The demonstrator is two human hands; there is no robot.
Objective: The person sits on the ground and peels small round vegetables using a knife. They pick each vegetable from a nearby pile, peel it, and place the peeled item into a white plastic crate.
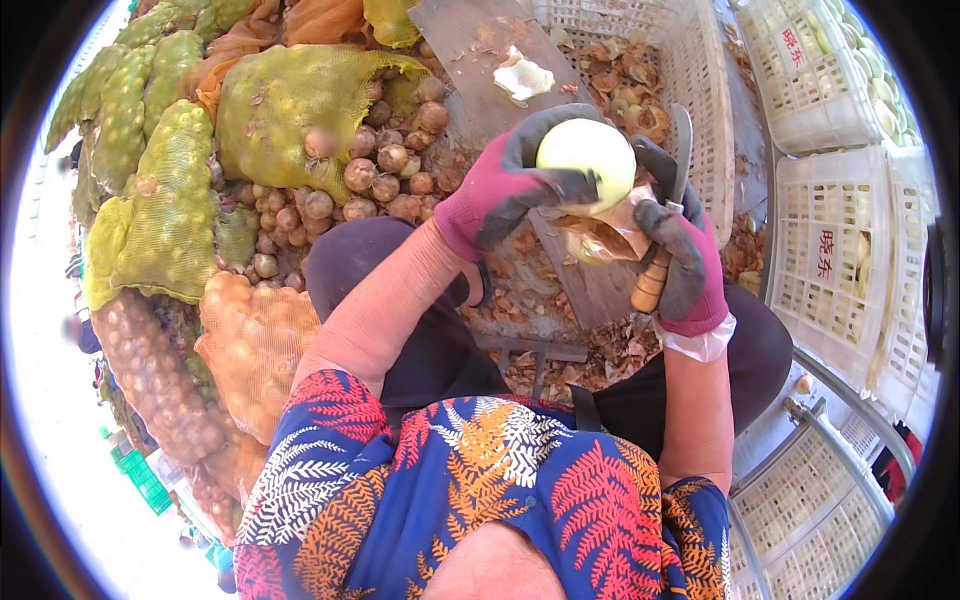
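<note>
A peeled, pale onion [589, 161] sits in my left hand [514, 187], its gloved fingers wrapped around it. My right hand [686, 251], also gloved, grips a knife by its wooden handle [650, 283]. The knife's blade [682, 146] points away from me, just right of the onion. Brown papery onion skin [611, 232] hangs below the onion, between the two hands and touching the right fingers. Under my hands runs a wooden board [472, 67], with a white piece of onion layer [523, 76] lying on its far part.
Loose unpeeled onions [386, 169] spill from a yellow-green mesh sack [289, 112] on the left. An orange mesh sack [255, 345] stands nearer. A white plastic crate [709, 97] holds skins ahead. Crates with peeled onions [832, 247], bearing writing, stack on the right. Skins litter the floor [517, 277].
</note>
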